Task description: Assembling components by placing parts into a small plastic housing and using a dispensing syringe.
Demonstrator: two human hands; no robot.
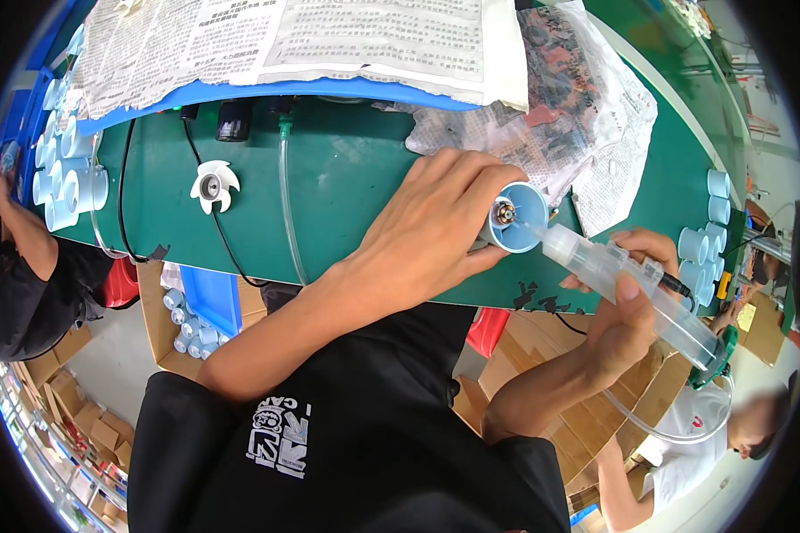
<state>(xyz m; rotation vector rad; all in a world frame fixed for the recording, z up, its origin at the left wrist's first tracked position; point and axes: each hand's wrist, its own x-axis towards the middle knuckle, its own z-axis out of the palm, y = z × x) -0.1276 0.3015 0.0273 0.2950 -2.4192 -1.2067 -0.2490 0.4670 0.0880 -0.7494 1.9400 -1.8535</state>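
My left hand (440, 218) is wrapped round a light-blue plastic cup (532, 213), tilted so its mouth faces right. Inside the cup a small metal part (504, 213) shows, perhaps a motor end. In my right hand (631, 306) is a clear dispensing syringe (596, 262) with a green cap and a clear air hose at its rear. The syringe tip points into the cup's mouth; whether it touches anything inside I cannot tell. My left palm hides the rest of the cup.
A white fan wheel (212, 186) lies on the green table (347, 178) among black cables and a clear tube (286, 204). Newspaper (329, 49) covers a blue tray at the back. Blue cups (67, 178) cluster left, more (698, 253) right. Other people sit at both sides.
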